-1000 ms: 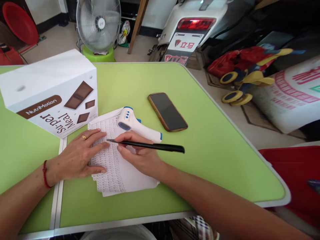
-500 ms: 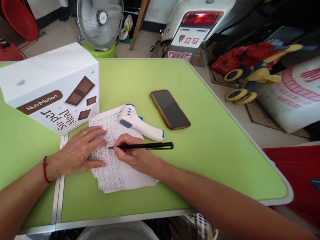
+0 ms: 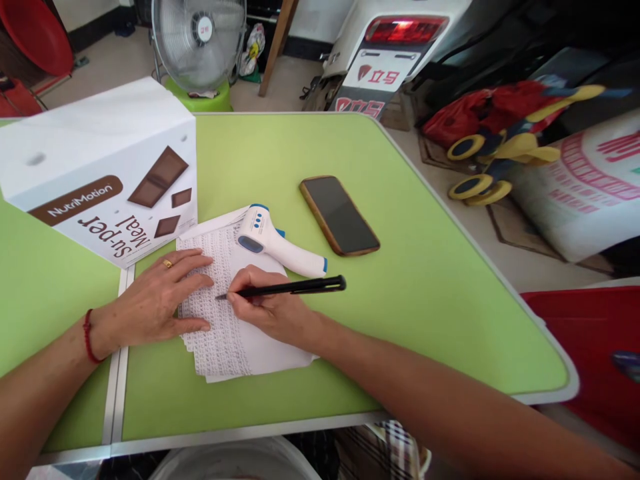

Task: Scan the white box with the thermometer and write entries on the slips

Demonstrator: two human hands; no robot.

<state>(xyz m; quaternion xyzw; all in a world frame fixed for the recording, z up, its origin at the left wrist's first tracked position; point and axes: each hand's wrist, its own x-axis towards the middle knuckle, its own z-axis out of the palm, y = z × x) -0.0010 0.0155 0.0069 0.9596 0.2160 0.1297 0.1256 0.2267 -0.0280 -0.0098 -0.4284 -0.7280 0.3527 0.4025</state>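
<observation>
My right hand (image 3: 265, 307) pinches a black pen (image 3: 295, 287), its tip down on the sheets of paper (image 3: 223, 350), which carry dense rows of handwriting. Spread flat, my left hand (image 3: 163, 297) rests on the left side of those sheets, with a ring on one finger and a red cord at the wrist. A white and blue infrared thermometer (image 3: 283, 247) lies across the top of the papers, just above my right hand. Beyond it to the right is a dark phone (image 3: 343, 217) in a brown case, screen up.
The green table (image 3: 430, 320) has a metal edge and a seam at left. A white NutriMotion box (image 3: 100, 180) stands behind my left hand. Past the table are a fan (image 3: 200, 40), a white scooter (image 3: 400, 40) and a printed sack (image 3: 590, 193).
The pen's rear end has tipped slightly upward in my right hand. My left hand stays in place on the papers. The whole view has shifted a little.
</observation>
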